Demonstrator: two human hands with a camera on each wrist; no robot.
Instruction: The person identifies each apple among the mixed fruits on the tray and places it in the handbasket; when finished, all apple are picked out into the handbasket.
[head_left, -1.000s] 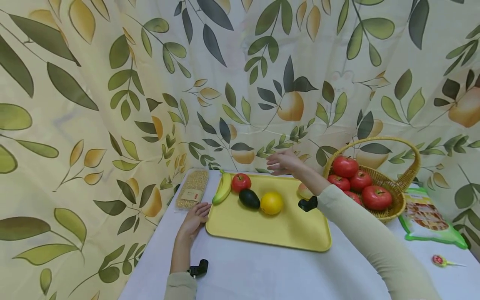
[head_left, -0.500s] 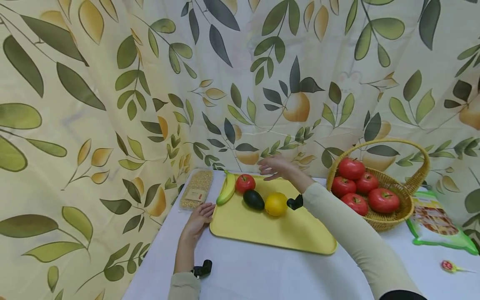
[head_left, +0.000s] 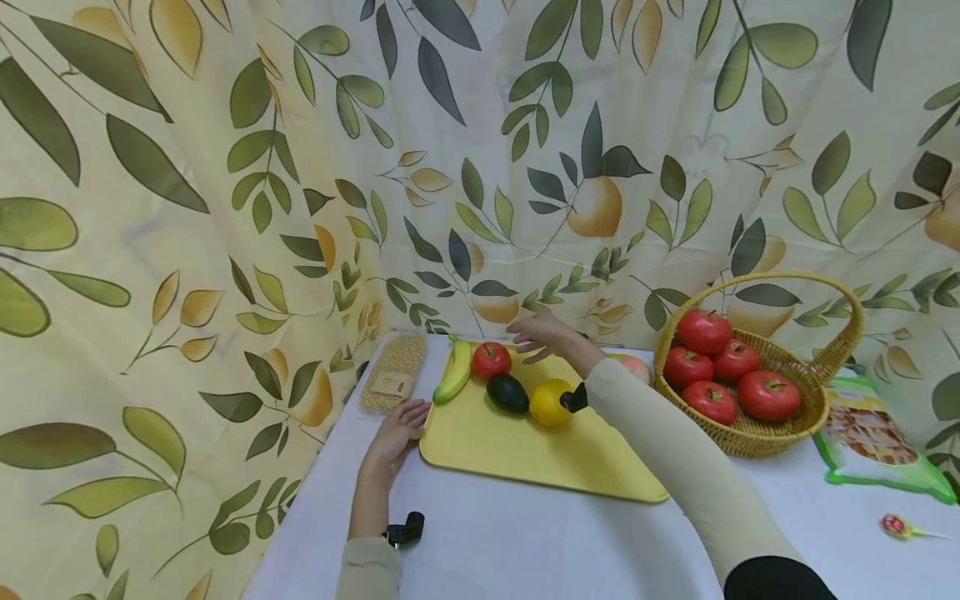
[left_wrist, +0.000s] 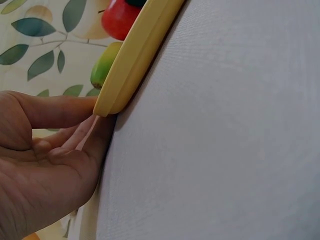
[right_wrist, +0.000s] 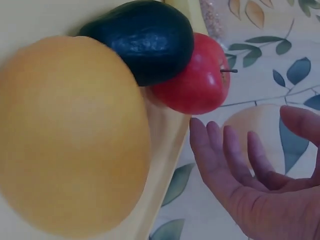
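A yellow tray (head_left: 525, 458) lies on the white table. My left hand (head_left: 396, 437) is at its left edge, with thumb and fingertips gripping the rim (left_wrist: 127, 75) in the left wrist view. On the tray are a banana (head_left: 454, 373), a red apple (head_left: 491, 360), a dark avocado (head_left: 507, 393) and an orange (head_left: 550, 403). My right hand (head_left: 547, 335) hangs over the tray's back edge, fingers loosely bent and holding nothing. In the right wrist view its fingertips are close to the red apple (right_wrist: 197, 77). A peach (head_left: 633, 367) is partly hidden behind my right sleeve.
A wicker basket (head_left: 813, 417) of several red apples stands right of the tray. Beside it lie a green-edged snack bag (head_left: 877, 437) and a lollipop (head_left: 900, 526). A clear pack of grains (head_left: 395, 371) sits behind my left hand. A patterned curtain (head_left: 480, 167) hangs behind the table.
My right hand and forearm have moved left, toward the red apple. The left hand stays on the tray's edge. The head view has shifted slightly.
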